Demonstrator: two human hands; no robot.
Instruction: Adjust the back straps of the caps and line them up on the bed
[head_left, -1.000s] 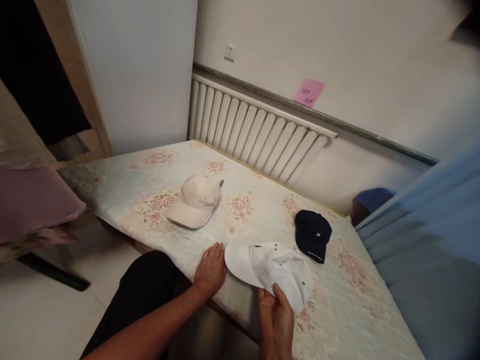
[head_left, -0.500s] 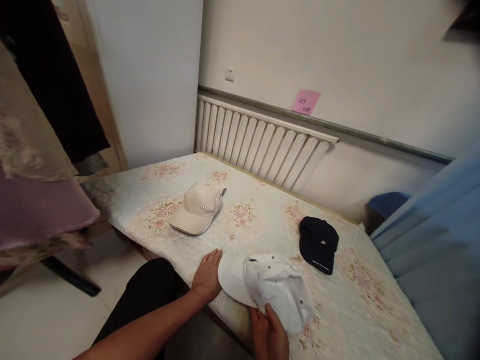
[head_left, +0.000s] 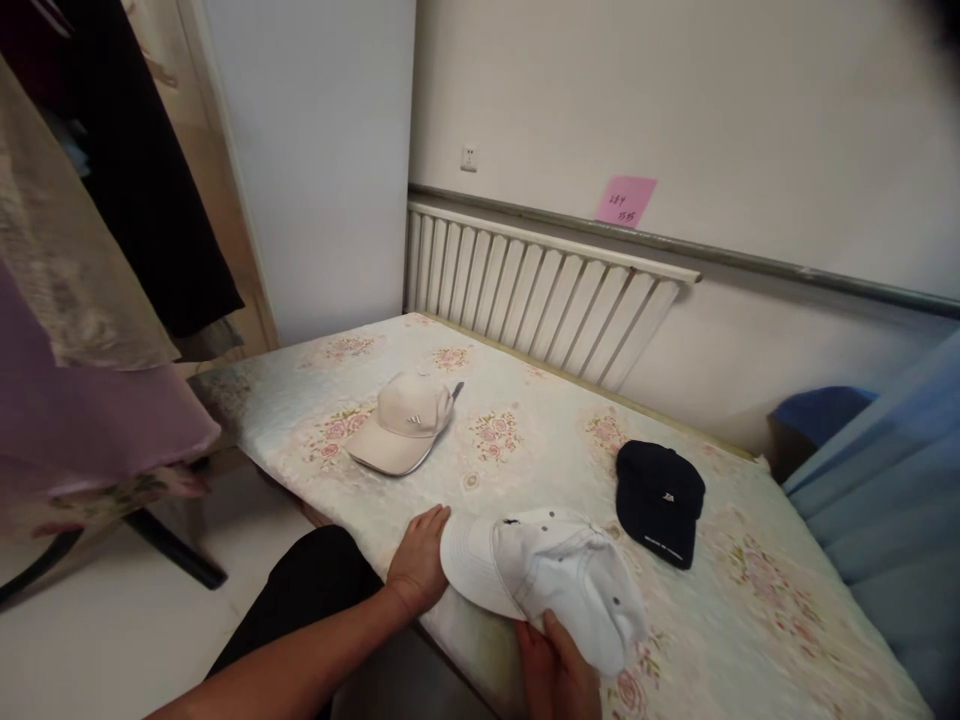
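Observation:
A white baseball cap point(head_left: 536, 565) lies on its side near the front edge of the bed, its crown partly caved in and its brim to the left. My left hand point(head_left: 420, 562) grips the outer edge of that brim, with the thumb out of sight. At the crown's near rim, my right hand point(head_left: 561, 662) pinches the cloth, thumb on top and fingers partly under the cap. Further back to the left sits a beige cap point(head_left: 405, 420) with a small logo. To the right, a dark navy cap point(head_left: 660, 500) rests with its brim towards me.
The bed has a floral cover point(head_left: 499, 435). A white radiator point(head_left: 540, 290) and a pink note point(head_left: 626, 202) are behind it. Clothes point(head_left: 142, 200) hang at the left, above a dark leg-like bar point(head_left: 176, 550). A blue curtain point(head_left: 892, 470) borders the right side.
The view has shifted slightly, so most things appear a little further right. Both hands keep their hold on the white cap, whose pose is nearly the same. The other two caps stay put.

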